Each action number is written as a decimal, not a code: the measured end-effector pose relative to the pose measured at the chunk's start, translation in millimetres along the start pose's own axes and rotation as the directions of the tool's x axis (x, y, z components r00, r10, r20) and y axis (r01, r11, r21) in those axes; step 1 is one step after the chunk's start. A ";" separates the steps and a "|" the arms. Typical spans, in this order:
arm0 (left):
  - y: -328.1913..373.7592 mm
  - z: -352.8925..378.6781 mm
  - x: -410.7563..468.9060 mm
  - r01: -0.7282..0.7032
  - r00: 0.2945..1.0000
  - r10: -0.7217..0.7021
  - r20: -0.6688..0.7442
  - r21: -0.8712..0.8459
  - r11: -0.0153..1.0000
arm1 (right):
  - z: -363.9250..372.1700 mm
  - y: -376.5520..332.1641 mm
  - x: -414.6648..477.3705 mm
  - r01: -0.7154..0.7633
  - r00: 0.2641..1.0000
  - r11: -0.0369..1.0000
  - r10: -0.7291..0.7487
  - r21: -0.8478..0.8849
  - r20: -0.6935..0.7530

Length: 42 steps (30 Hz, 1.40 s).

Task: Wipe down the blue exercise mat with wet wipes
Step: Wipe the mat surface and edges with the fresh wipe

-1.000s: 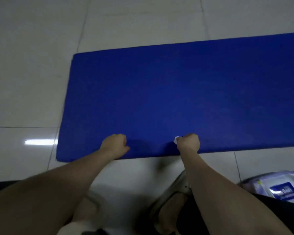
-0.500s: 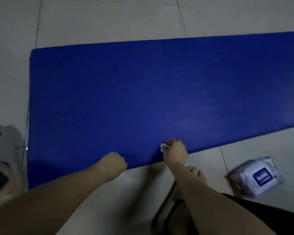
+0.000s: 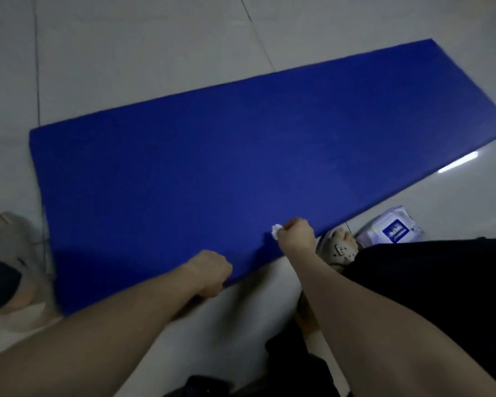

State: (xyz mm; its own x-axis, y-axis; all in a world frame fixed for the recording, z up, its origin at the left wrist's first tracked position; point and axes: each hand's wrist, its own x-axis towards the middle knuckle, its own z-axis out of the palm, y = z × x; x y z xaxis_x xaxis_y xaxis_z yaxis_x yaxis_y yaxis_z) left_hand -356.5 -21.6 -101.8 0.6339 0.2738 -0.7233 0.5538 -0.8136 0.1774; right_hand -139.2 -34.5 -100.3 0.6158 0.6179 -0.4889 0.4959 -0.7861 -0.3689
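Deep blue mat (image 3: 241, 156), pale grey floor tiles (image 3: 126, 53), white wipe (image 3: 276, 231), white pack (image 3: 390, 229) with blue label.

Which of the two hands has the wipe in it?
The right hand: a crumpled white wipe pokes out of its grip on the blue mat. The left hand, fisted at the mat's near edge, shows none.

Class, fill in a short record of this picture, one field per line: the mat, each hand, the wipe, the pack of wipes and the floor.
mat: blue exercise mat, lying flat on the floor
floor: pale tiles
right hand: right hand grips the wipe near the mat's near edge
wipe: white, crumpled wipe, against the mat's surface
left hand: left hand curled in a fist at the mat's near edge, nothing visible in it
pack of wipes: pack of wipes on the floor beside the mat, to the right of the right hand
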 end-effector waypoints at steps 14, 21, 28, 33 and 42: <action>-136.8 11.9 23.4 0.328 0.934 -0.357 -0.007 -0.379 0.865 | 6.6 53.5 71.4 0.002 0.991 0.998 -0.010 -0.063 -0.132; -136.6 12.8 30.9 0.322 0.936 -0.353 -0.010 -0.383 0.866 | 69.8 26.2 -2.7 0.206 0.977 0.968 -0.212 -0.144 -0.029; -135.5 12.2 30.9 0.333 0.933 -0.359 0.008 -0.392 0.858 | 132.9 -12.1 -83.9 0.497 0.846 0.853 -0.437 -0.157 0.304; -135.5 12.6 30.8 0.329 0.933 -0.360 -0.001 -0.404 0.854 | 110.8 -1.6 -46.2 0.563 0.823 0.814 -0.538 -0.141 0.182; -135.8 13.1 31.5 0.321 0.934 -0.356 -0.006 -0.418 0.850 | -3.8 56.2 94.6 0.024 0.975 0.970 -0.076 -0.241 -0.208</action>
State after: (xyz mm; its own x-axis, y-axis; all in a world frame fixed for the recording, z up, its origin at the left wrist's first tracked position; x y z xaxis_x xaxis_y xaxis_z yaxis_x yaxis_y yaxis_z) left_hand -418.8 90.7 -157.5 0.3985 0.5487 -0.7349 0.8997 -0.3894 0.1971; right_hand -50.7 -20.2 -164.3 0.6901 0.6657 -0.2841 0.6437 -0.7439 -0.1794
